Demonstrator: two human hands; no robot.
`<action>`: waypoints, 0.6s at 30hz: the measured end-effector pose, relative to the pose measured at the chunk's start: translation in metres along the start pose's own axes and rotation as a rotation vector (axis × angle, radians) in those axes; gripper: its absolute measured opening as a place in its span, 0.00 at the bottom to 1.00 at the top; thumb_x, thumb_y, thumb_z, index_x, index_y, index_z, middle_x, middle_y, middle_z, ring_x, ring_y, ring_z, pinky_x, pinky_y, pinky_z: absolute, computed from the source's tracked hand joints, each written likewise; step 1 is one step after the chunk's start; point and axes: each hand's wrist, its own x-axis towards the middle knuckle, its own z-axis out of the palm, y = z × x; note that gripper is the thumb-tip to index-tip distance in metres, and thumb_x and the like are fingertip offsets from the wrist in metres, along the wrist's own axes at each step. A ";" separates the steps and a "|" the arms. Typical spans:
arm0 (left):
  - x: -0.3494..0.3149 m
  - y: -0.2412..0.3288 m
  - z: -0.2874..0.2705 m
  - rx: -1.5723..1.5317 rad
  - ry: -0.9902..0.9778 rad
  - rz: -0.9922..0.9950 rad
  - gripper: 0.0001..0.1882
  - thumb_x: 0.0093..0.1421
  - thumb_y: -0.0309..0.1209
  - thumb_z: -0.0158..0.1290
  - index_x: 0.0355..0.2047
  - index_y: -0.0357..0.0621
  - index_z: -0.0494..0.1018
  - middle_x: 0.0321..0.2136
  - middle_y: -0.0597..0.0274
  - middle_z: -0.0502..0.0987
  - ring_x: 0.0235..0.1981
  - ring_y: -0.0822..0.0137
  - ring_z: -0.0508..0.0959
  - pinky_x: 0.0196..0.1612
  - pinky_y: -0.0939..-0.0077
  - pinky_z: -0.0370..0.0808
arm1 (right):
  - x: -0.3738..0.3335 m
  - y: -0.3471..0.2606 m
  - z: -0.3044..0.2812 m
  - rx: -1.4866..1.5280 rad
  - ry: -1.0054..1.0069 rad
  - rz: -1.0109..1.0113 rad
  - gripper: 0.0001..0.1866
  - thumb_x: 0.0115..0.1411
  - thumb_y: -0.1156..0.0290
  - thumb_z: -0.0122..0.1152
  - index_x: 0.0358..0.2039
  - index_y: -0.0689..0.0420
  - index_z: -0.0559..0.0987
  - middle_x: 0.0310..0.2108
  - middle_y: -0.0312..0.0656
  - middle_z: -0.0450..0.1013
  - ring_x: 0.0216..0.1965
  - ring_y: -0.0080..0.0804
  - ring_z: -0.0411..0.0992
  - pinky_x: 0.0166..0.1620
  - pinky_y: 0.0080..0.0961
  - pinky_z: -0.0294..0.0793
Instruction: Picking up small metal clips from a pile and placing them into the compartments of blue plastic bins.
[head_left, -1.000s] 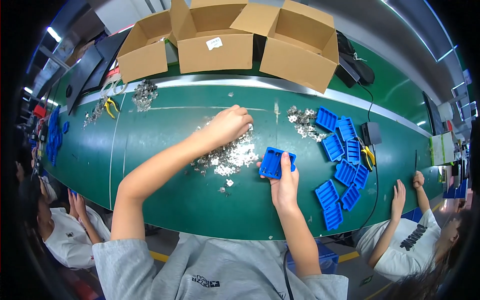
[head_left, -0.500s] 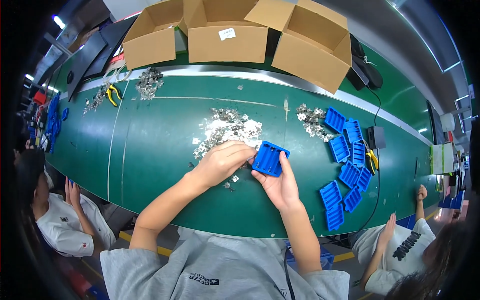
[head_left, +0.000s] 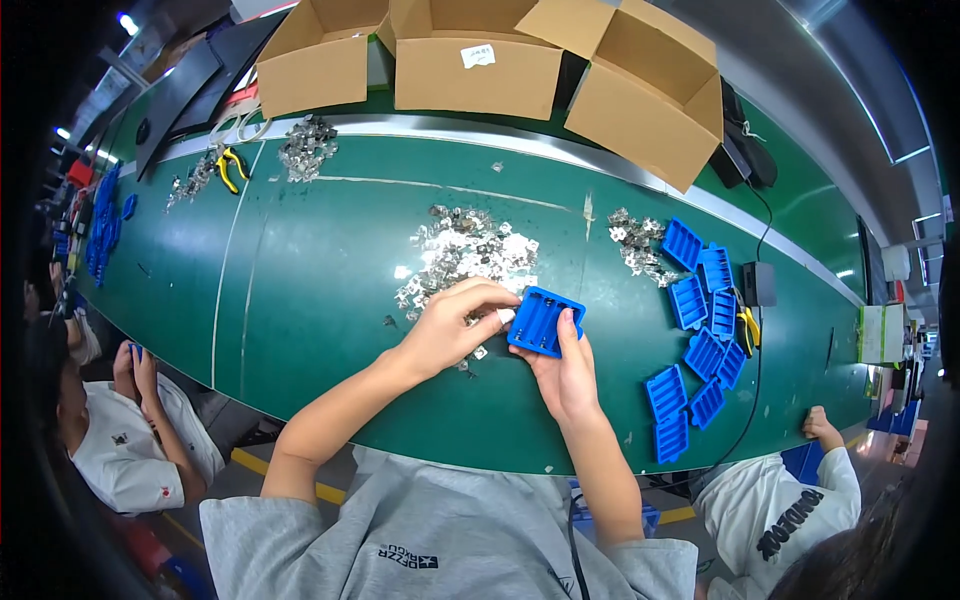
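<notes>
My right hand [head_left: 565, 370] grips a blue battery holder [head_left: 540, 325], its slotted open side up and the thumb over the right edge. Small metal springs or contacts show along the holder's ends. My left hand [head_left: 455, 325] is at the holder's left edge, with index finger and thumb curled close together. A white patch covers the thumb tip. Whether a small part sits between those fingertips is hidden. Just beyond the left hand spreads a pile of small shiny metal contact pieces [head_left: 470, 250], and a few loose ones lie under the wrist.
More blue battery holders [head_left: 703, 355] lie at the right, beside yellow-handled pliers [head_left: 748, 328], a black adapter [head_left: 759, 284] and its cable. Other metal heaps [head_left: 640, 247] flank the middle pile. Cardboard boxes [head_left: 477, 80] line the far edge. People sit on both sides.
My left thumb and fingers have shifted slightly at the holder's left edge, and the thumb tip now shows white. The view has shifted a little. The person at right has lowered an arm.
</notes>
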 end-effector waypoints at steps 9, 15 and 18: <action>-0.002 -0.002 -0.009 -0.372 -0.041 -0.483 0.09 0.62 0.23 0.50 0.42 0.35 0.73 0.38 0.60 0.77 0.36 0.71 0.80 0.40 0.78 0.77 | -0.003 0.003 0.006 -0.155 -0.049 -0.100 0.28 0.69 0.51 0.39 0.54 0.66 0.66 0.49 0.53 0.71 0.49 0.44 0.73 0.47 0.39 0.77; 0.002 0.018 -0.022 0.118 0.101 -0.078 0.08 0.58 0.18 0.50 0.39 0.36 0.73 0.39 0.58 0.78 0.41 0.64 0.79 0.41 0.74 0.75 | 0.000 0.001 0.004 -0.023 -0.125 0.055 0.30 0.69 0.53 0.34 0.58 0.67 0.62 0.52 0.54 0.69 0.51 0.49 0.72 0.50 0.37 0.76; 0.000 0.013 -0.019 0.128 0.090 -0.073 0.12 0.56 0.16 0.50 0.40 0.38 0.74 0.38 0.57 0.77 0.33 0.64 0.77 0.34 0.74 0.72 | 0.000 0.004 0.005 -0.028 -0.137 0.063 0.30 0.68 0.53 0.35 0.58 0.67 0.62 0.53 0.54 0.68 0.51 0.48 0.72 0.50 0.37 0.76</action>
